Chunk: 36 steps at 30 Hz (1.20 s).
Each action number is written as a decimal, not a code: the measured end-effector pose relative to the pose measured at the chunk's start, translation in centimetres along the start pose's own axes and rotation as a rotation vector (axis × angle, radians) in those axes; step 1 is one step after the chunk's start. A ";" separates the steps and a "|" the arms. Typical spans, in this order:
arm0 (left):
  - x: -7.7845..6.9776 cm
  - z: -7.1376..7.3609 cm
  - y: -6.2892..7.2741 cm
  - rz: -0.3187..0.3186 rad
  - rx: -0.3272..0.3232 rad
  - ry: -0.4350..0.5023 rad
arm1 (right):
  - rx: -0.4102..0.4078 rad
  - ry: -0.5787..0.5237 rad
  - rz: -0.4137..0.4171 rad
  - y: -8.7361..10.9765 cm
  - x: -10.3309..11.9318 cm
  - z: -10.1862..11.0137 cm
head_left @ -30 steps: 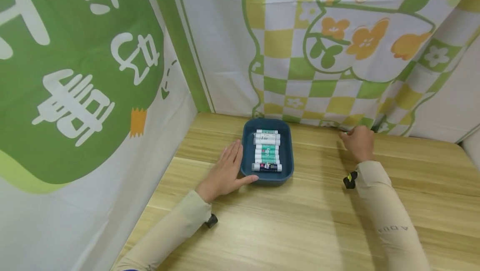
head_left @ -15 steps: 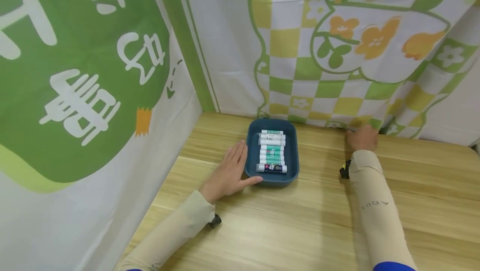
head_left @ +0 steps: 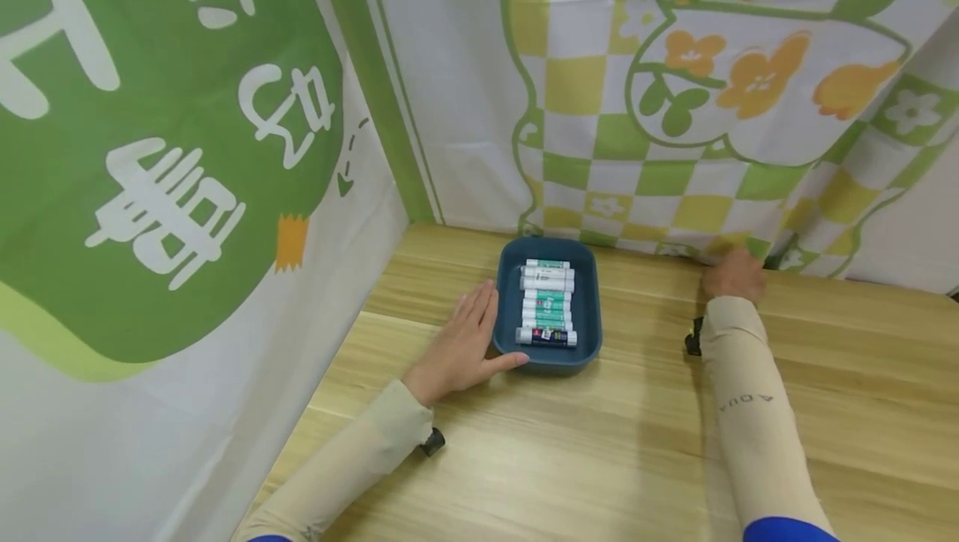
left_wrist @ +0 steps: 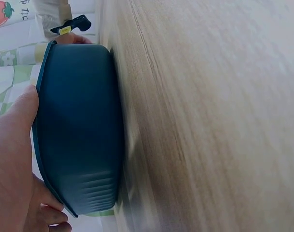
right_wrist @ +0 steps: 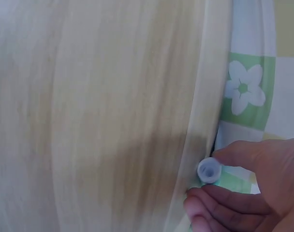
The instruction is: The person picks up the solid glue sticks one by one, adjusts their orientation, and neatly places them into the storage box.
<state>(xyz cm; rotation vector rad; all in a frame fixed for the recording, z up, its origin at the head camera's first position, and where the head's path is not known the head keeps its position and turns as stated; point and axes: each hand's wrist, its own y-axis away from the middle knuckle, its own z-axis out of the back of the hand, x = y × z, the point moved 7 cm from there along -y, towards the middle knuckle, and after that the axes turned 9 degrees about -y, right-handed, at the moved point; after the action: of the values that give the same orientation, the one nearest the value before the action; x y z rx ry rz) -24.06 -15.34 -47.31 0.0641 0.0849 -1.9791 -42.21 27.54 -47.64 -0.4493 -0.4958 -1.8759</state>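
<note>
A dark blue plastic tray [head_left: 589, 317] stands on the wooden table, with several glue sticks [head_left: 546, 303] in a column inside it. Most have white and teal labels; the nearest glue stick [head_left: 547, 337] is dark navy. My left hand [head_left: 459, 346] lies along the tray's left side, fingers straight, thumb at the near rim [left_wrist: 36, 121]. At the table's back edge, my right hand [head_left: 734, 275] is against the curtain. Between its thumb and fingers, in the right wrist view, it pinches a glue stick [right_wrist: 209, 170], its round white end facing the camera.
A patterned curtain [head_left: 622, 134] hangs down along the table's back edge [head_left: 644, 255]. To the left is a green and white printed cloth [head_left: 300, 234]. Wood tabletop [head_left: 569, 450] extends in front of the tray and between the arms.
The right hand has shifted slightly along the back edge, and its forearm has swung to a straighter angle. The left hand stays at the tray; the head view has shifted a little.
</note>
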 end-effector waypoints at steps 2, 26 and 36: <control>0.0 0.1 0.0 0.000 -0.004 0.001 | 0.007 0.007 -0.013 0.0 -0.2 0.3; 0.1 0.0 -0.2 0.002 -0.006 0.010 | -0.140 -0.061 0.316 3.8 -2.2 5.5; 0.0 0.2 0.0 -0.001 -0.008 0.033 | -0.061 -0.073 0.435 6.4 0.0 6.7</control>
<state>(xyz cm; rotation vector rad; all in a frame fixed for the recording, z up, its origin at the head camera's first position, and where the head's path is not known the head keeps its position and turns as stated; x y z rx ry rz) -24.11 -15.39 -47.08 0.0915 0.1141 -1.9792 -35.69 29.11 -41.18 -0.6153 -0.3554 -1.4618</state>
